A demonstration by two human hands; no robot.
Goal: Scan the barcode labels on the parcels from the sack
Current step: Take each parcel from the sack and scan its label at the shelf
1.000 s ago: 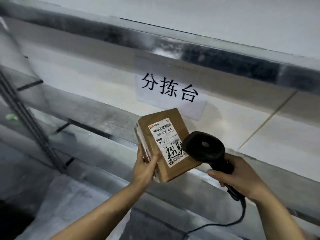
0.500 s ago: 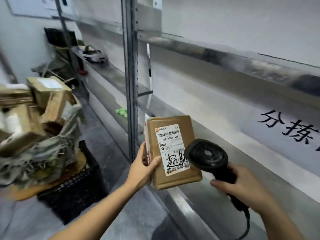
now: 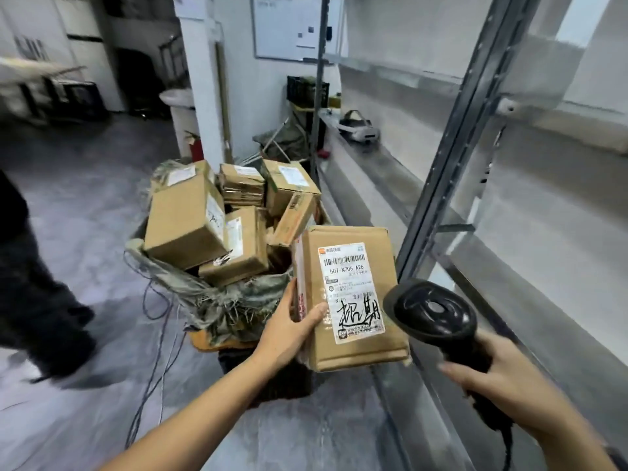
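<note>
**Parcel held label-up beside the scanner, sack waiting at ten o'clock**

Far left, at nine o'clock: a dark-clothed leg point(image 3: 30, 287) of another person, blurred, on the grey floor point(image 3: 88, 185). Nothing to do with the scan.

At ten to eleven o'clock from the hands: the sack point(image 3: 217, 300), frayed and slumped open, mouth rolled down so the cardboard parcels point(image 3: 185, 220) inside stand exposed and easy to lift out. Several tipped on edge or leaning on one another, white labels facing different ways, so probably still awaiting a turn. Thin cables point(image 3: 159, 334) trailing over the floor beside it.

Centre: the left hand point(image 3: 289, 331), grip clamped on the held parcel point(image 3: 353, 300), thumb across the front face near the label's lower left, fingers hidden behind. Box kept nearly upright and tilted back toward the head, presumably to face the barcode label point(image 3: 351, 290) to both eye and scanner. Barcode strip at the label's top uncovered.

At three o'clock from the box: the right hand point(image 3: 509, 379), grip curled around the handle of the black scanner point(image 3: 431, 311), head raised just beside the box's right edge. Cord point(image 3: 506, 447) hanging below the fist.

Far right: a metal shelf upright point(image 3: 452, 164).
</note>
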